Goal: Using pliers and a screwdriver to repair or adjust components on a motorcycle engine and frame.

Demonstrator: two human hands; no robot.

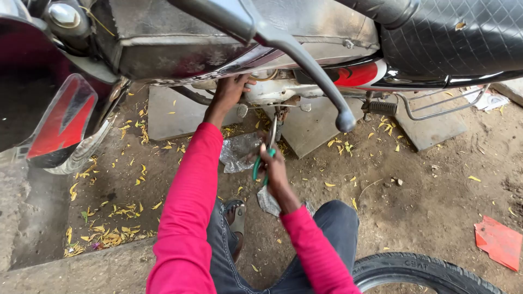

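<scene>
Tyre [414, 269] nearest, r hand [274, 166] gripping green pliers [265, 158], l hand [231, 90] clutching motorcycle underside [283, 90], lever [305, 60] blocking view

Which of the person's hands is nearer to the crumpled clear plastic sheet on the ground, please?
Right. The right hand, gripping green-handled pliers, is right beside the plastic sheet; the left hand is higher up, reaching under the motorcycle's engine.
</scene>
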